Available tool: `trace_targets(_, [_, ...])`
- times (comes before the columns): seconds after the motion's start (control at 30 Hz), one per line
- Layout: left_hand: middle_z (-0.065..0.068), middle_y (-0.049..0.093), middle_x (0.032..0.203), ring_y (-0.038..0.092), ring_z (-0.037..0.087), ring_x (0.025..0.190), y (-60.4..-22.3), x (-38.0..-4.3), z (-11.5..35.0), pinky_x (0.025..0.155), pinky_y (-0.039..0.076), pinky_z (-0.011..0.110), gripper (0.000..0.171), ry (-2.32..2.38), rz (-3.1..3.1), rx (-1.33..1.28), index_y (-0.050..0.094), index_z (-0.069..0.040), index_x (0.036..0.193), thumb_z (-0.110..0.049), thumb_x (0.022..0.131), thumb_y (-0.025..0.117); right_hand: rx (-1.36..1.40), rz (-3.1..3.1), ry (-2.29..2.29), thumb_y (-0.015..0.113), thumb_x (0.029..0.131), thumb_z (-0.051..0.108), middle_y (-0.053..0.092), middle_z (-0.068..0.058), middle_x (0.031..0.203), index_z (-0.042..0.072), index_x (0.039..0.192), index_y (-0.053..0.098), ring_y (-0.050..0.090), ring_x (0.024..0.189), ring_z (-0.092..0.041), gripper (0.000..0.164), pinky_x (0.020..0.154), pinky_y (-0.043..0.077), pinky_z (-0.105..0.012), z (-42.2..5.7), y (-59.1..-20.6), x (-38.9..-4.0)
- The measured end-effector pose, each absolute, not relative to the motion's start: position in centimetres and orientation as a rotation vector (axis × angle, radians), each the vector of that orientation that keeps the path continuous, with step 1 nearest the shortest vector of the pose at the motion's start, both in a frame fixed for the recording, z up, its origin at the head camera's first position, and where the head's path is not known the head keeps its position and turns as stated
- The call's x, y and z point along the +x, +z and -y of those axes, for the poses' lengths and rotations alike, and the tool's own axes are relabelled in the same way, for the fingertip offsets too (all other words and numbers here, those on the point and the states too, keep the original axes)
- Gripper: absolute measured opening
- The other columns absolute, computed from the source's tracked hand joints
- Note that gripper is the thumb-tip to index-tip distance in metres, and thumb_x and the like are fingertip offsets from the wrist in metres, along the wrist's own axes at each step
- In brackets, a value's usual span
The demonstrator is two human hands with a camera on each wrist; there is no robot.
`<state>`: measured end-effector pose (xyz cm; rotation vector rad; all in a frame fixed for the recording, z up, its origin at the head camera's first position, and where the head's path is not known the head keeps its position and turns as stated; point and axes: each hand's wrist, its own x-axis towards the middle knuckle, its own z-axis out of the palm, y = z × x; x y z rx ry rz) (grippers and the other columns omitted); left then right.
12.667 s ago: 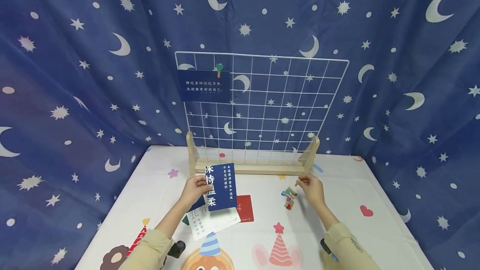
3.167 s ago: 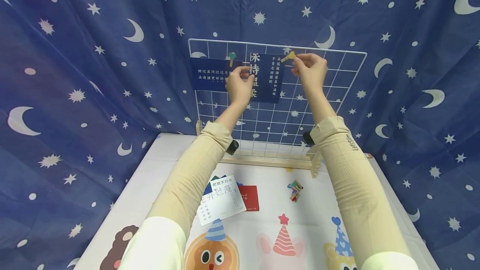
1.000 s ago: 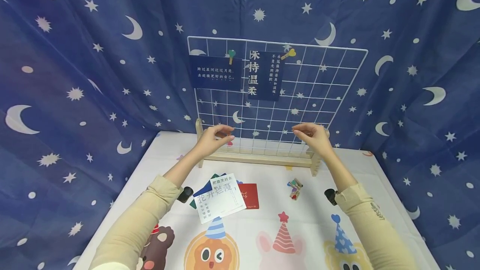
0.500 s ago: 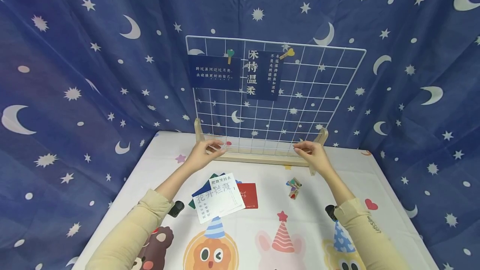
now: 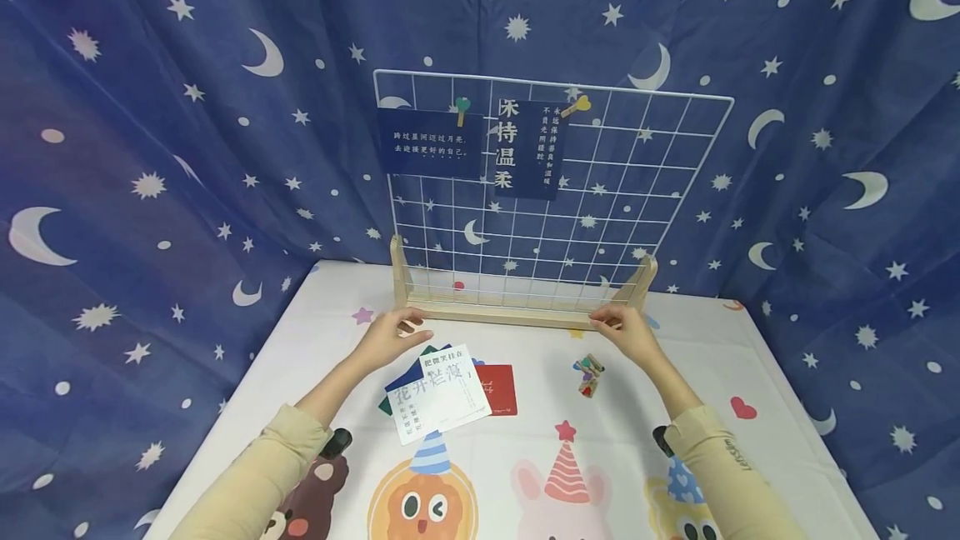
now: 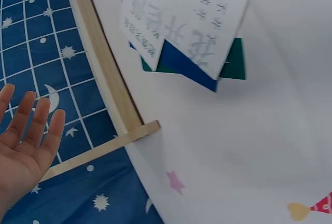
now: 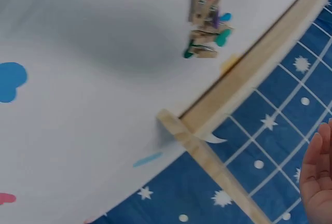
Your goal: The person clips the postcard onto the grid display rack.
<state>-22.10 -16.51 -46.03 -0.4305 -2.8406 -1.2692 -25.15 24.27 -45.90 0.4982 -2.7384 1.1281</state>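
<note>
My left hand (image 5: 386, 338) holds nothing, its fingers loosely bent, just above and left of a pile of cards. On top of the pile are white cards (image 5: 442, 402), with blue and green corners sticking out below and a red card (image 5: 497, 390) at the right. My right hand (image 5: 626, 336), also holding nothing, hovers behind a small heap of wooden clothespins (image 5: 588, 375) with coloured hearts. On the white wire grid (image 5: 622, 190) hang a wide blue card (image 5: 429, 158) under a green-heart clothespin (image 5: 462, 109) and an upright blue card (image 5: 531, 169) beside a yellow-heart clothespin (image 5: 577, 107).
The grid stands in a wooden base (image 5: 502, 315) along the back of the table. A white tablecloth (image 5: 525, 457) with cartoon animals covers the table. Behind hangs a dark blue curtain (image 5: 787, 65) with moons and stars.
The upright blue card, earlier in my left hand, now hangs on the grid with the yellow-heart clothespin. Both hands have let go and come down towards the table.
</note>
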Motion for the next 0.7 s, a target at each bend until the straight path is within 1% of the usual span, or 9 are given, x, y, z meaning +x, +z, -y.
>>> trace_targets(0.17, [0.020,0.064,0.113,0.062,0.033,0.099,-47.5,-21.6,16.9,0.084,0.053,0.043,0.038,-1.203,2.900,-0.402,0.062,-0.004,0.117,-0.024,0.086,0.069,0.494,2.767,1.048,0.064,0.085,0.000,0.069,-0.020,0.088,-0.009,0.093,0.067,0.063,0.073,-0.024,0.011,0.063,0.051,-0.020,-24.7,-47.3,-25.1])
trace_targets(0.33, [0.016,0.065,0.111,0.062,0.029,0.096,-48.9,-21.1,17.0,0.083,0.053,0.041,0.037,-1.135,2.956,-0.367,0.062,-0.006,0.116,-0.022,0.084,0.070,0.500,2.767,1.026,0.065,0.084,-0.001,0.069,-0.018,0.081,-0.008,0.088,0.068,0.061,0.071,-0.021,0.009,0.064,0.051,-0.021,-25.2,-48.8,-25.3])
trace_targets(0.5, [0.014,0.065,0.110,0.061,0.027,0.095,-50.0,-20.5,17.2,0.082,0.053,0.041,0.039,-1.101,2.988,-0.363,0.062,-0.007,0.116,-0.021,0.082,0.073,0.436,2.828,1.045,0.063,0.086,0.001,0.068,-0.018,0.082,-0.008,0.091,0.067,0.059,0.072,-0.019,0.010,0.064,0.049,-0.020,-25.4,-49.9,-25.4])
trace_targets(0.6, [0.014,0.065,0.110,0.061,0.027,0.095,-50.7,-20.1,17.4,0.081,0.052,0.041,0.042,-1.065,3.019,-0.357,0.062,-0.007,0.117,-0.021,0.080,0.075,0.419,2.860,1.057,0.063,0.086,0.000,0.068,-0.018,0.083,-0.009,0.092,0.066,0.059,0.073,-0.020,0.011,0.065,0.048,-0.022,-25.5,-50.5,-25.5])
trace_targets(0.7, [0.015,0.064,0.111,0.061,0.029,0.097,-51.3,-19.7,17.4,0.082,0.053,0.042,0.046,-1.034,3.056,-0.356,0.061,-0.006,0.118,-0.020,0.078,0.076,0.408,2.883,1.046,0.062,0.086,-0.001,0.066,-0.018,0.080,-0.009,0.090,0.066,0.058,0.073,-0.021,0.010,0.065,0.048,-0.025,-25.5,-50.9,-25.5])
